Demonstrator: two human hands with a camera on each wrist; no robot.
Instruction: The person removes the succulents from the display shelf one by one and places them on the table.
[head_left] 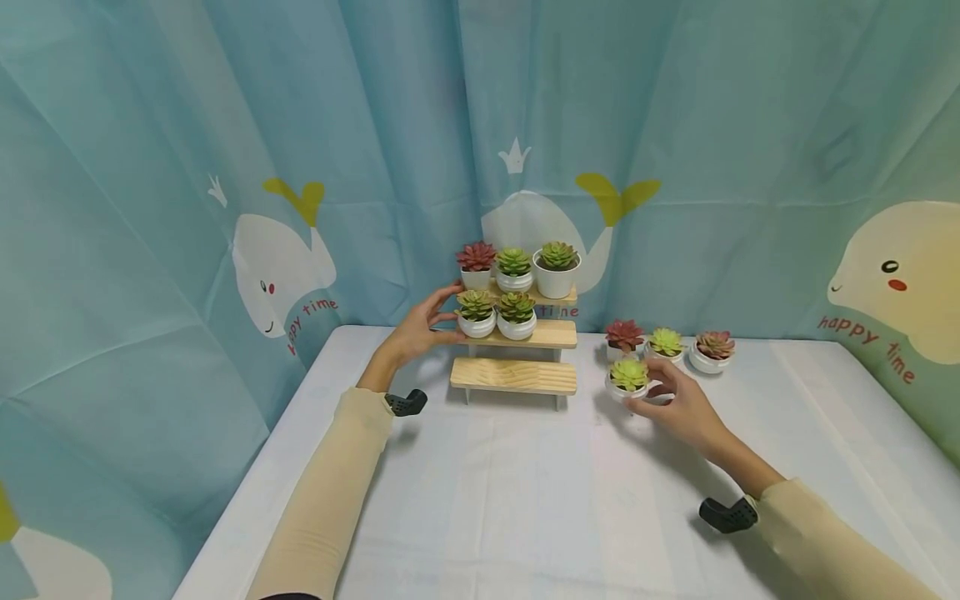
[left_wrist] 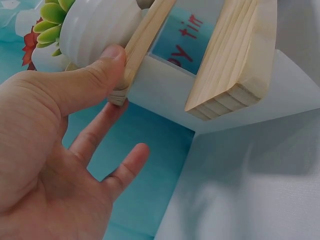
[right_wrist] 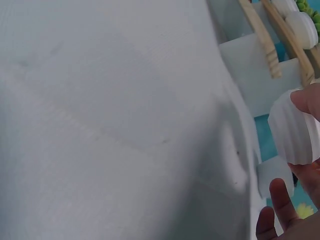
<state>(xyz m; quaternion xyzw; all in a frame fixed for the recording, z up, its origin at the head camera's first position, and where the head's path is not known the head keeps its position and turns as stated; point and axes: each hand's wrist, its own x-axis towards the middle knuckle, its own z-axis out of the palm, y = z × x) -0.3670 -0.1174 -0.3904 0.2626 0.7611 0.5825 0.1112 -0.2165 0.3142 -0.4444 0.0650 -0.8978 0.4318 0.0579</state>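
A three-tier wooden display stand (head_left: 517, 377) carries potted succulents on its upper two tiers. My left hand (head_left: 417, 332) is at the stand's left side; in the left wrist view, its thumb (left_wrist: 107, 62) and a finger pinch the end of the middle board (left_wrist: 131, 67), beside a white pot (left_wrist: 95, 32). The index finger is partly hidden there. With my right hand (head_left: 681, 406) I grip a light-green succulent (head_left: 628, 377) in a white pot (right_wrist: 292, 131), held above the table right of the stand.
Behind the held pot are a red succulent (head_left: 624, 335), a yellow-green succulent (head_left: 666, 342) and a reddish succulent (head_left: 714, 345) on the white-covered table (head_left: 525, 500). A blue curtain (head_left: 397, 125) hangs close behind the stand.
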